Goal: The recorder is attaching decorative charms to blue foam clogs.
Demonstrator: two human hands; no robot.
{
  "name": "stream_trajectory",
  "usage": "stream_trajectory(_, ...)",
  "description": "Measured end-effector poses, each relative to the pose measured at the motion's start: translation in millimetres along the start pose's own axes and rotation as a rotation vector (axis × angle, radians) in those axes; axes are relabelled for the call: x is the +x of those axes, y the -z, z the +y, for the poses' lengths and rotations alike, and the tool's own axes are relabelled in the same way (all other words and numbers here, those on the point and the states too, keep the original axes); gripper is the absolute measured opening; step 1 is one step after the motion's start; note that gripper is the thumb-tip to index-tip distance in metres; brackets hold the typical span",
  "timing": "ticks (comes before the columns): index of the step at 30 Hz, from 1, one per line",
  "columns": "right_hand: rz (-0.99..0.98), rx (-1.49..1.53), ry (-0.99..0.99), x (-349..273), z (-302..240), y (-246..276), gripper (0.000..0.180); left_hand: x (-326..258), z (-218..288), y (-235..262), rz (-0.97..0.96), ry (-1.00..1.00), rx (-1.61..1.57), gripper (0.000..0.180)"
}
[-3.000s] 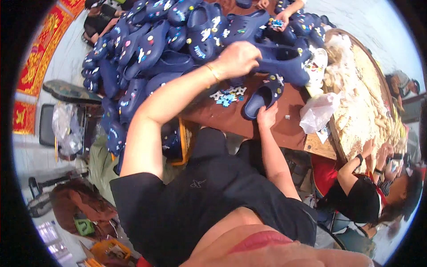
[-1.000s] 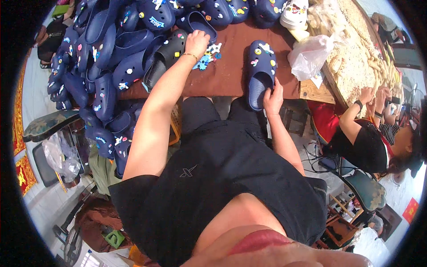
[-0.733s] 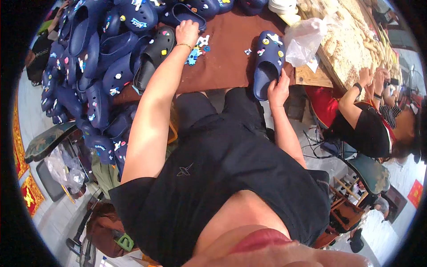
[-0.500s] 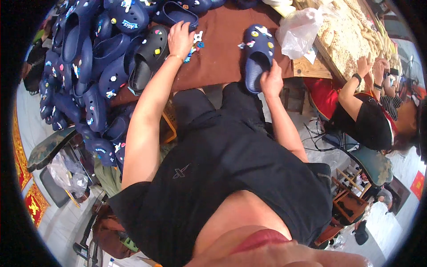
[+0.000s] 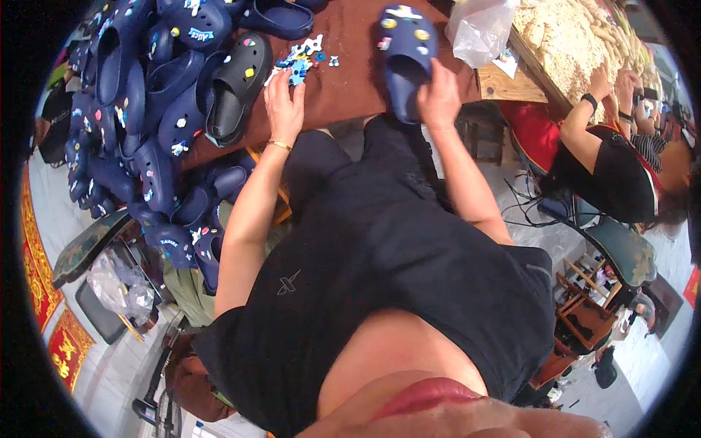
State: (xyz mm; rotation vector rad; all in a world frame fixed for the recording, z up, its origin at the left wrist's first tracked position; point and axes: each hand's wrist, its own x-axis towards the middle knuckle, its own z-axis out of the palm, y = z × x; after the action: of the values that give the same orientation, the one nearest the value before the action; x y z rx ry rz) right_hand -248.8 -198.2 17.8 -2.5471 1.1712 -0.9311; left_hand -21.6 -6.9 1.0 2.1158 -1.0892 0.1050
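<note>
A navy clog (image 5: 410, 36) with colourful charms on its toe lies on the brown cloth, toe pointing away from me. My right hand (image 5: 439, 98) grips it by the heel on its right side. To the left, a small heap of loose blue and white charms (image 5: 298, 62) is spread on the cloth. My left hand (image 5: 283, 109) lies at the near edge of that heap, fingers stretched and slightly apart, fingertips by the charms. Beside it on the left is a black clog (image 5: 237, 87) with a few charms.
Many navy clogs (image 5: 171, 80) are piled at the left, spilling over the table's edge. A clear plastic bag (image 5: 480, 31) sits at the back right. Beyond it, peanuts (image 5: 562, 44) cover a wooden table where another person (image 5: 606, 160) works.
My left hand has drawn back from beside the far navy clog to the near side of the charms, uncovering the heap. My right hand keeps its grip on the clog's heel.
</note>
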Motion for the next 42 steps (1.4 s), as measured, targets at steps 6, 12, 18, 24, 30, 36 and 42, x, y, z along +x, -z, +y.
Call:
stream_trajectory(6, -0.025, -0.125, -0.067, -10, 41, 25, 0.047, -33, -1, 5, -0.029, 0.016, 0.019, 0.037)
stream_trajectory(12, -0.134, 0.254, -0.127, -24, -23, -4, 0.044, -37, 44, -9, -0.287, 0.486, -0.813, 0.048)
stream_trajectory(18, -0.312, 0.615, 0.013, -32, -100, -19, 0.044, -33, 54, -1, -0.035, 0.755, -1.216, 0.052)
stream_trajectory(24, -0.584, 0.826, 0.238, -38, -91, -45, 0.039, -44, 16, 48, 0.123, 0.935, -1.175, 0.042)
stream_trajectory(30, -0.981, 1.294, -0.634, -6, -63, -98, 0.029, -58, 13, 82, 0.094, 0.915, -1.157, 0.041)
stream_trajectory(36, -0.278, 0.576, -0.167, 56, -45, -120, 0.033, -66, 15, 98, 0.105, 0.889, -1.078, 0.044)
stream_trajectory(42, -0.573, 0.284, -0.243, 49, -92, -155, 0.032, -70, 22, 107, 0.147, 0.924, -1.024, 0.046)
